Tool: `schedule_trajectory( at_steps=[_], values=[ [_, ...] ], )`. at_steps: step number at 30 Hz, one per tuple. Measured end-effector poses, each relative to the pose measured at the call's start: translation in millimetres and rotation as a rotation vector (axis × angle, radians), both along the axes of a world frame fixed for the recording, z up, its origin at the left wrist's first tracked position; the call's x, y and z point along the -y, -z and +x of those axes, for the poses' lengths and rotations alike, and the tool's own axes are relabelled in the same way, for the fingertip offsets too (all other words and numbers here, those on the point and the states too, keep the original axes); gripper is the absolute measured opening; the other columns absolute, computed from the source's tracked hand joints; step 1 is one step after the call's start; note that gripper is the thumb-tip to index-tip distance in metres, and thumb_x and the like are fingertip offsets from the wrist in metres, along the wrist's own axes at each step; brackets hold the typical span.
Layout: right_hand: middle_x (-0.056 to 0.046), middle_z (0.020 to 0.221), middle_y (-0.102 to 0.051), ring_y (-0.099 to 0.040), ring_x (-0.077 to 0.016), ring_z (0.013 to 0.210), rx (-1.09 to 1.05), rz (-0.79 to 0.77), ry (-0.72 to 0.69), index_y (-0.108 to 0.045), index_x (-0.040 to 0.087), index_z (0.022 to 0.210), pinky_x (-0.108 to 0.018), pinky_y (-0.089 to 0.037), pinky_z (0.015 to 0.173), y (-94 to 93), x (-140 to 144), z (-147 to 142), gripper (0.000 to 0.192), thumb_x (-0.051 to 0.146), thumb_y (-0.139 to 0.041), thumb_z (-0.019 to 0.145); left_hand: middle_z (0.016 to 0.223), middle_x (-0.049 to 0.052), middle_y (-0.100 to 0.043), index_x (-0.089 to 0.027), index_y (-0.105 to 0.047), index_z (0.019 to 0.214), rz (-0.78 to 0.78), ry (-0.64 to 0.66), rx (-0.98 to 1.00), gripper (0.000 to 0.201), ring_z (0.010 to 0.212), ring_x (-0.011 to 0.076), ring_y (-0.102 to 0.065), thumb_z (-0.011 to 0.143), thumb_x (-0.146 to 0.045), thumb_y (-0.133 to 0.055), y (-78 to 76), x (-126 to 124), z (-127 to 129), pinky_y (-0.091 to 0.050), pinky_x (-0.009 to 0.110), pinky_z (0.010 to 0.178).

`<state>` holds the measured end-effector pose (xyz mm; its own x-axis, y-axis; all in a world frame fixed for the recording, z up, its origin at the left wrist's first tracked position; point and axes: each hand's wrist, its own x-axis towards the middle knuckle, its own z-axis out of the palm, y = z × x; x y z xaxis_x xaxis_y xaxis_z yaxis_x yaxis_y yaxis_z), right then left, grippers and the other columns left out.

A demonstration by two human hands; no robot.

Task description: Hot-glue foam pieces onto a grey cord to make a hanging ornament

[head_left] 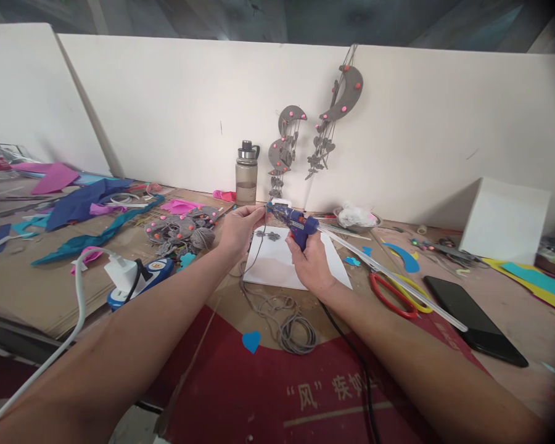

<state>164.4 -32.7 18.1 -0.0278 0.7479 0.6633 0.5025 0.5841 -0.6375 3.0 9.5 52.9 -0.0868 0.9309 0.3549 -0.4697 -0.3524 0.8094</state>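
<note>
My right hand [312,262] is wrapped round the handle of a blue hot glue gun [300,231], with a long clear glue stick [393,277] jutting from its back. The gun's nozzle points left, at the fingertips of my left hand [240,229]. Those fingers are pinched on grey yarn [258,251], which hangs down towards a loose coil [298,333]; any small piece at the fingertips is too hidden to make out. Below the gun lies a white board [277,268] with small grey shapes [269,235] on it. A blue heart cutout [251,341] rests nearer me.
A power strip [141,280] with a white plug sits left, near grey crescent ornaments [180,228] and felt scraps [86,200]. Behind stands a water bottle [246,176]. Red and yellow scissors [393,296] and a black phone [474,317] lie right. Crescent ornaments [349,92] hang on the white partition.
</note>
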Motion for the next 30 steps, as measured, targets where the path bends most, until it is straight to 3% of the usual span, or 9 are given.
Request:
schedule_trajectory(
  at_steps=[13, 30],
  values=[
    [-0.012, 0.099, -0.064, -0.061, -0.0253, 0.086, 0.041, 0.098, 0.027, -0.046, 0.019, 0.112, -0.043, -0.048, 0.079, -2.8, 1.6, -1.0, 0.032, 0.038, -0.048, 0.087, 0.067, 0.003, -0.065, -0.013, -0.067, 0.065, 0.015, -0.017, -0.002, 0.015, 0.064, 0.0112, -0.060, 0.061, -0.023, -0.077, 1.0, -0.7, -0.3, -0.050, 0.030, 0.077],
    [-0.012, 0.098, -0.064, -0.060, -0.0256, 0.086, 0.037, 0.057, 0.042, -0.046, 0.019, 0.110, -0.043, -0.047, 0.080, -4.5, 4.5, -1.7, 0.030, 0.039, -0.047, 0.087, 0.067, 0.003, -0.065, -0.012, -0.066, 0.065, 0.008, -0.011, 0.013, 0.011, 0.065, 0.0111, -0.060, 0.064, -0.020, -0.075, -0.5, 1.8, 0.8, -0.049, 0.030, 0.078]
  ],
)
